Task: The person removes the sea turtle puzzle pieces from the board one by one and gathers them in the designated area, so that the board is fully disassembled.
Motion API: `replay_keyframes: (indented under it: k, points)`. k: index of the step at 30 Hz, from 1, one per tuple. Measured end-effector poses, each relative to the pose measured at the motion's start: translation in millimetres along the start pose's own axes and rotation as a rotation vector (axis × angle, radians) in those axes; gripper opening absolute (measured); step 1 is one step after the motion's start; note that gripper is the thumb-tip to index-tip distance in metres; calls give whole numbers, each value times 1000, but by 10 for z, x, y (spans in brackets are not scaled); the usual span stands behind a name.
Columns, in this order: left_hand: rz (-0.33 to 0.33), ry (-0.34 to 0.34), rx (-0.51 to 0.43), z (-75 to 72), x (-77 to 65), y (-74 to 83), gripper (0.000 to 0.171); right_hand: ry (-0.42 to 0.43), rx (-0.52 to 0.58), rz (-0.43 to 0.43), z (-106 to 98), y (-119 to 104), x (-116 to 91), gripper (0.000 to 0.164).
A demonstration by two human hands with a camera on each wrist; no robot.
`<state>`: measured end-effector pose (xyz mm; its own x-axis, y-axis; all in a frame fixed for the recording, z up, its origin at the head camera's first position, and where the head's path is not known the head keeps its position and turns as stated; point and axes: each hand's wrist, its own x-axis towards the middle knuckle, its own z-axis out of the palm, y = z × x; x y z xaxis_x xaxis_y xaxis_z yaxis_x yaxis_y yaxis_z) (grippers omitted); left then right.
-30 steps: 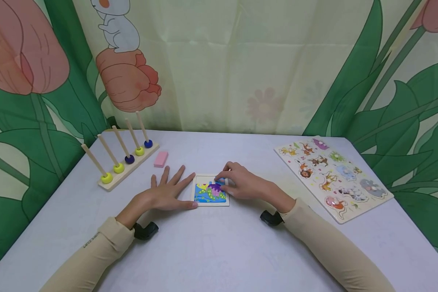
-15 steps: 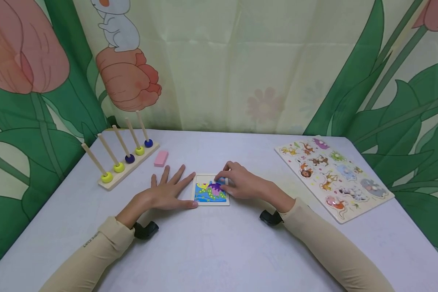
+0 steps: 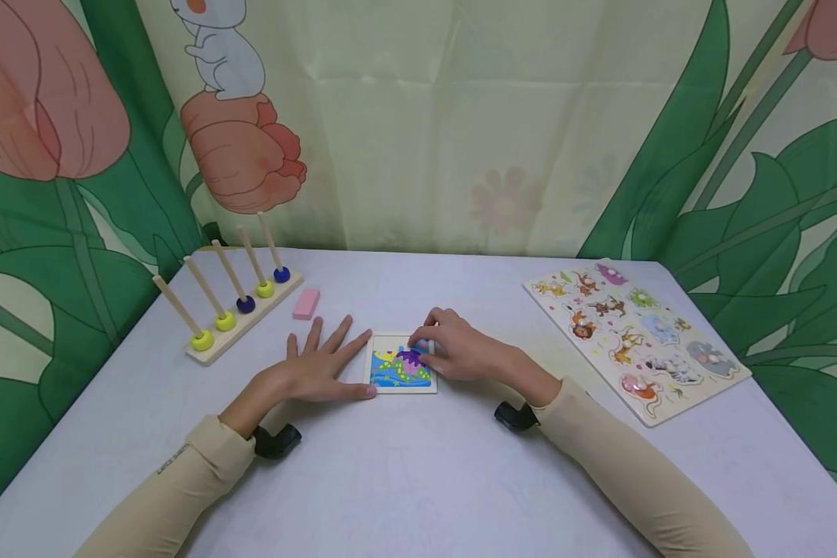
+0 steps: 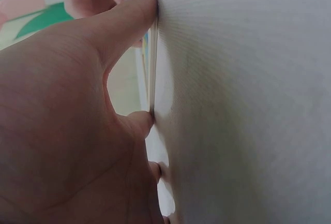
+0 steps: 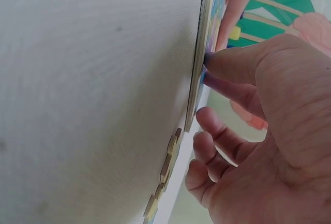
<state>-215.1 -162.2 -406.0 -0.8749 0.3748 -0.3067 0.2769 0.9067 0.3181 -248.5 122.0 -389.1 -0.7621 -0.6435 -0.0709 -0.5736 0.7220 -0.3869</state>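
A small framed jigsaw puzzle (image 3: 394,378) with a blue, yellow and purple picture lies flat on the table. My left hand (image 3: 314,375) rests beside it with fingers spread. Its thumb touches the near left corner and its index finger the far left corner, as the left wrist view also shows along the frame's edge (image 4: 152,74). Over the far right part, my right hand (image 3: 470,350) pinches a bluish puzzle piece (image 3: 424,343) with thumb and index finger, down at the puzzle's surface. Its other fingers are loosely bent. Most of that piece is hidden by the fingers.
Loose wooden puzzle pieces (image 5: 170,157) lie under my right hand, hidden from the head view. At left stands a peg rack (image 3: 226,337) with yellow and blue beads. A pink block (image 3: 306,304) lies near it. An animal puzzle board (image 3: 635,341) lies at right.
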Motion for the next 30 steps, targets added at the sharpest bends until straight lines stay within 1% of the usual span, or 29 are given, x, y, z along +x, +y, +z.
replay_keyframes:
  k: [4,8,14,22,25,30]
  points:
    - [-10,2,13,57,63,-70,108,5,-2,-4,0,1,-2,30]
    - [-10,-2,16,68,89,-89,108,18,-6,-13,-8,1,-12,30]
    - [-14,-11,3,52,67,-58,108,27,-4,-16,4,13,-18,29]
    - [-19,-3,13,68,68,-55,106,29,-8,-13,11,19,-14,29]
    - [-13,11,14,75,70,-62,106,28,-12,-18,8,13,-14,29]
    - [-15,13,18,88,77,-70,107,30,-11,-30,4,12,-20,28]
